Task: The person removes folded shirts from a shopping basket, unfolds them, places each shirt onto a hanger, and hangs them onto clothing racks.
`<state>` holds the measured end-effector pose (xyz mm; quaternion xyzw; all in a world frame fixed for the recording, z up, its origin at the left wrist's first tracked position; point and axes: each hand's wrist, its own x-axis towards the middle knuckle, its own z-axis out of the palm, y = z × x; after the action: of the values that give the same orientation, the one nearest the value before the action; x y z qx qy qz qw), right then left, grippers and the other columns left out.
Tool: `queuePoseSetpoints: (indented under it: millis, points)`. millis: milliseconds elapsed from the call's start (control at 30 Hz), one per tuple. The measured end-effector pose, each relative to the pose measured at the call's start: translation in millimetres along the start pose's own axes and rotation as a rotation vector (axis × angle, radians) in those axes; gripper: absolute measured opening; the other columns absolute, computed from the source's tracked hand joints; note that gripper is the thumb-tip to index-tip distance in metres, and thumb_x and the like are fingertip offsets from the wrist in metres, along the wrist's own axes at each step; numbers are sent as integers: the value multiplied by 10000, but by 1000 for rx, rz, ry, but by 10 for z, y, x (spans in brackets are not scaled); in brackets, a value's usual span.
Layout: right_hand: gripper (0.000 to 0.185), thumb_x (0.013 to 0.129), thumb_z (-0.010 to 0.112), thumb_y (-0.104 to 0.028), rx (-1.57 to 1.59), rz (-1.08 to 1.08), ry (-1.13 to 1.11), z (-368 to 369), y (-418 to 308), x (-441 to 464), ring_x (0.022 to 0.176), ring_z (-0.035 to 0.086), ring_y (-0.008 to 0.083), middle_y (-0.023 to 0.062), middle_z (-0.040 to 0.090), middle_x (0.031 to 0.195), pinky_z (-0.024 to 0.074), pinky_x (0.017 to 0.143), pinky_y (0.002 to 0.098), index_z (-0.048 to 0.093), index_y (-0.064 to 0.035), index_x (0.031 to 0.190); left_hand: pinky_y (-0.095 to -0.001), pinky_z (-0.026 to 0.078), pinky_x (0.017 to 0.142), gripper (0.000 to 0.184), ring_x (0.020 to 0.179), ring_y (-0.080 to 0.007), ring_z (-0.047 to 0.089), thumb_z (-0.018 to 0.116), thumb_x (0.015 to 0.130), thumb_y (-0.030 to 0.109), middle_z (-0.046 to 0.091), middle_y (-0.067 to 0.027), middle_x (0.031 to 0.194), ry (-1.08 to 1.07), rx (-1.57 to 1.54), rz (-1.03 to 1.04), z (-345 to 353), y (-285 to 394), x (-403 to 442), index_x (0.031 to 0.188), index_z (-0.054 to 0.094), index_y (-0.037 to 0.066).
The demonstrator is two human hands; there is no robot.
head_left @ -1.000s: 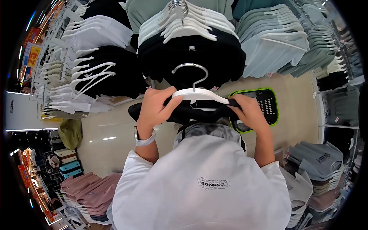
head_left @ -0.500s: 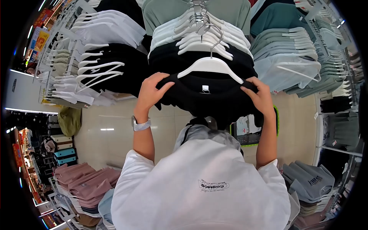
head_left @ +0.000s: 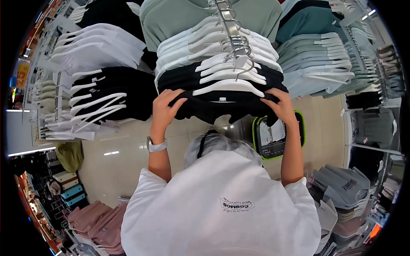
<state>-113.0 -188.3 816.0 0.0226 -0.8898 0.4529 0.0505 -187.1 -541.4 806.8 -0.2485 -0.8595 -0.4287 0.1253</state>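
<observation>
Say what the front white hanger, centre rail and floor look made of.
Front white hanger: probably plastic, perhaps painted wood; smooth, even satin surface.
Centre rail: likely metal, chromed, from its silvery shine.
Floor: probably glossy tile, given joints and reflections.

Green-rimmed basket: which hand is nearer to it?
Right. The right hand is above the basket in view; the left hand is at the black shirt's other side.

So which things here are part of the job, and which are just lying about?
In use:
- black shirt, in both hands
- its white hanger
- metal rail ahead

Just about:
- green-rimmed basket, on the floor
- pink shirts
</observation>
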Motion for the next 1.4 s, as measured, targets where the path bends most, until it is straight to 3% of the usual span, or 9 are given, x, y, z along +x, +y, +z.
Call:
queuePoseSetpoints:
  millis: [433, 533, 600, 833, 933, 1000, 1067, 1267, 1400]
  points:
    - [313, 670, 773, -232, -125, -86, 291, 163, 31, 400, 666, 584, 282, 144, 645, 765, 451, 631, 324, 649, 7, 829, -325, 461, 568, 205, 620, -304, 579, 758, 659, 82, 608, -144, 705, 142, 72, 177, 140, -231, 327, 784, 626, -14]
    - [349, 699, 757, -261, -82, -24, 265, 129, 60, 575, 682, 583, 293, 156, 642, 788, 459, 655, 302, 638, 25, 860, -312, 474, 599, 203, 646, -305, 603, 753, 683, 92, 626, -147, 733, 168, 90, 155, 186, -296, 411, 801, 634, -21]
    - [305, 723, 740, -200, -91, -62, 255, 121, 150, 678, 686, 574, 188, 128, 645, 790, 451, 677, 276, 624, 32, 885, -309, 479, 614, 198, 657, -302, 612, 748, 692, 95, 632, -146, 744, 180, 88, 130, 227, -290, 419, 807, 636, -22]
    - [348, 695, 759, -270, -104, -129, 372, 109, 265, 656, 786, 607, 257, 128, 647, 811, 458, 734, 304, 645, 17, 855, -308, 480, 682, 188, 699, -296, 612, 720, 730, 104, 628, -146, 777, 231, 96, 25, 389, -292, 188, 828, 628, -28]
    - [362, 675, 770, -286, -351, -219, 461, 123, 499, 485, 859, 606, 257, 119, 641, 797, 453, 770, 321, 643, -5, 865, -302, 468, 720, 181, 727, -272, 598, 675, 778, 103, 615, -141, 807, 246, 112, -24, 423, -420, -81, 893, 609, -21]
    - [412, 702, 736, -364, -186, -69, 563, 120, 657, 288, 986, 542, 313, 123, 616, 858, 433, 822, 357, 629, -37, 930, -296, 461, 743, 229, 775, -212, 601, 640, 832, 150, 629, -137, 856, 389, 45, -198, 455, -507, -290, 956, 589, -36]
    - [431, 721, 724, -349, -126, -72, 639, 138, 898, 112, 922, 565, 321, 148, 622, 884, 448, 785, 375, 599, -19, 968, -279, 447, 782, 312, 844, -158, 574, 587, 886, 203, 628, -122, 971, 387, -256, -330, 496, -689, -548, 1020, 559, -77]
    - [315, 795, 649, -277, -67, 281, 516, 287, 1648, -535, 791, 589, 407, 220, 626, 871, 478, 711, 428, 616, -9, 958, -335, 461, 788, 389, 857, -240, 609, 624, 857, 231, 646, -196, 987, 461, 19, -577, 650, -1078, -1368, 1034, 584, -113]
    - [207, 818, 581, -203, -155, 528, 556, 672, 2035, -1149, 804, 582, 415, 236, 611, 821, 460, 703, 458, 626, -22, 908, -355, 476, 602, 293, 658, -253, 614, 535, 849, 150, 638, -192, 735, 314, 293, -688, 917, -1292, -1850, 837, 597, -136]
